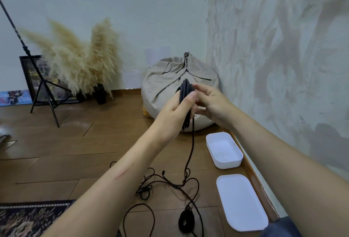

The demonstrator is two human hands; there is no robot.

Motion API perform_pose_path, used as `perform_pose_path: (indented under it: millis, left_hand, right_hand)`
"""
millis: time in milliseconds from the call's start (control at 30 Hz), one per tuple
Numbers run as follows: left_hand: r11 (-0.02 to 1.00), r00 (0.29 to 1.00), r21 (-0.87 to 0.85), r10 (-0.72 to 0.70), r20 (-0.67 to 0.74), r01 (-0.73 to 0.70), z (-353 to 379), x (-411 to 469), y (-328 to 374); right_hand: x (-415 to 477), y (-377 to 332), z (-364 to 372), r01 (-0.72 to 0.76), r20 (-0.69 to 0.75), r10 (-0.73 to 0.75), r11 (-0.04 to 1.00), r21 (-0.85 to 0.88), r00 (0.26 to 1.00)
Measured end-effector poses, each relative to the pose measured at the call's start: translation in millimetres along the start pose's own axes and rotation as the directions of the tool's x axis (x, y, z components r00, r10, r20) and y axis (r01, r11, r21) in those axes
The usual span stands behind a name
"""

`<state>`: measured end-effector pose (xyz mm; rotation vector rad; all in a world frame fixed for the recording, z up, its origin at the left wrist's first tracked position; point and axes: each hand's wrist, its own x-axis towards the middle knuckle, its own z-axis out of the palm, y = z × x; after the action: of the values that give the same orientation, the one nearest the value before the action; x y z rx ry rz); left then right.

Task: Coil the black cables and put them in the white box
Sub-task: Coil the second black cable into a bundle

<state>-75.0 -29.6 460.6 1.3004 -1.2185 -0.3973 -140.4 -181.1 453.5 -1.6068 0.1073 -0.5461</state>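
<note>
Because the tail (192, 142) drops from the hands straight into a tangle (170, 182) on the floor (75, 142), the likeliest trouble, as I judge it, is a snag. A loop could tighten into a knot as more cable is drawn up, and a hard pull would then drag the whole heap or pull turns out of the coil (186, 89). The tangle's strands cross one another, and a small plug end sticks up among them, which could catch. A second risk is the coil springing open. It is a narrow bundle of many turns, and any slackening would let them slide apart.

The left grip (175, 110) is clamped round the coil's middle, thumb across the front. The right grip (211, 104) is just beside it with curled fingers and the thumb reaching to the coil's top. I cannot tell if it pinches the strand, since the contact is hidden.

The coil is held in the air in front of the beanbag (166, 80), well above the floor. It looks dark, matte and thin, with long flattened loops. A second coil (186, 221) lies wound on the floor close to the camera. The box (237, 159) is open by the wall with no cable in it, and its lid (241, 200) lies beside it.
</note>
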Motion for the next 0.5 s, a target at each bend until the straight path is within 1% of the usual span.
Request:
perform_pose_path:
  millis: [67,167,233,267,333,433,500]
  left_hand:
    - [1.000,1.000,-0.003,0.022,-0.008,-0.022,-1,1,1]
    - [1.000,0.999,0.007,0.015,-0.037,-0.015,-3,3,1]
    - [1.000,0.997,-0.025,0.000,-0.078,-0.002,-5,5,0]
    - [0.999,0.995,-0.041,-0.008,-0.103,0.004,-6,7,0]
    - [0.999,0.991,-0.043,-0.005,-0.136,-0.001,-8,11,0]
    - [1.000,0.970,0.016,0.006,-0.241,-0.002,-15,22,-13]
    - [0.998,0.947,0.054,0.024,-0.320,-0.007,-20,28,-19]
  right_hand:
    - [1,7,9,-0.026,0.036,0.025,0.999,0.027,0.999]
    - [4,10,18,-0.043,0.009,0.043,0.997,0.056,0.999]
    - [3,18,22,-0.075,-0.002,0.075,0.997,0.026,0.997]
    - [1,22,23,-0.100,-0.004,0.100,0.995,-0.010,0.995]
    - [-2,31,29,-0.122,0.008,0.124,0.983,-0.136,0.992]
    - [-3,38,40,-0.075,0.097,0.114,0.939,-0.335,0.989]
    - [-3,37,50,-0.116,0.142,0.180,0.921,-0.371,0.973]
